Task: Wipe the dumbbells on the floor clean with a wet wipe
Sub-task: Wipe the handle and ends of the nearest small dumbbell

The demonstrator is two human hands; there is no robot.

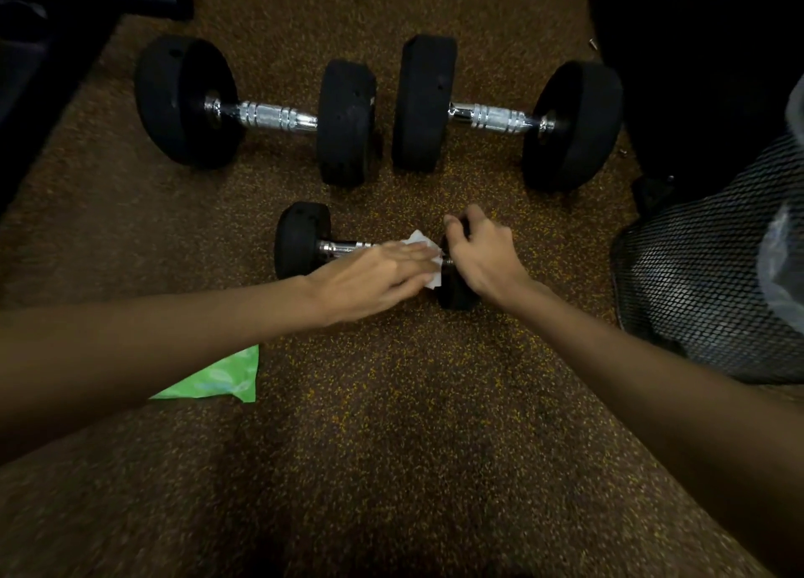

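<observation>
Dumbbell: the small black-headed, chrome-handled dumbbell is lying on the speckled brown floor, nearest the person.
Left: the left hand is pressing a white wet wipe onto the handle, fingers straight and together.
Right: the right hand is gripping the right head, fingers curled over it.
Handling: probably heavy, rigid and prone to rolling (wet chrome being slippery); steadying it by a head suits.

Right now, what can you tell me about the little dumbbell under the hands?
The small dumbbell lies sideways on the speckled floor. It has two black, rubbery-looking round ends and a shiny metal handle. The left hand presses a white wet wipe on the handle; the right hand grips its right end.
</observation>
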